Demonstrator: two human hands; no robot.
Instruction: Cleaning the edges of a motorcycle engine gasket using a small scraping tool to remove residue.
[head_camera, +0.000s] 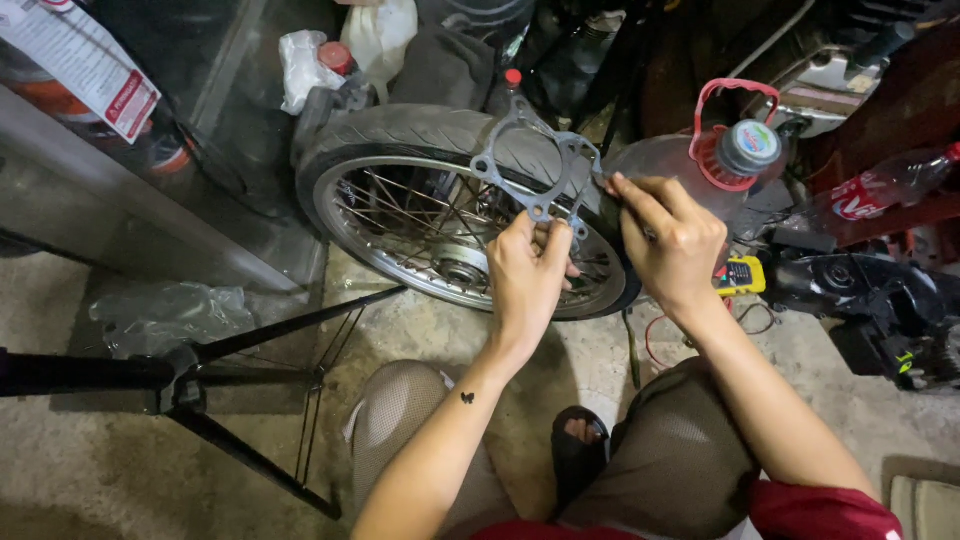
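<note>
Here, thin grey metal gasket (533, 160), holed.

My left hand (527, 275) and right hand (672, 243) are both bare, with no gloves, rings or watch, and my forearms are uncovered all the way up. On the inside of my left forearm sits a small dark tattoo (467, 398) (butterfly-shaped, as far as it shows). I wear a red sleeve (825, 510) that ends above my right elbow, greyish-brown trousers (670, 460) of a fine-textured cloth over both knees, and a black open-toed sandal (578, 450) with my toes showing through.
</note>
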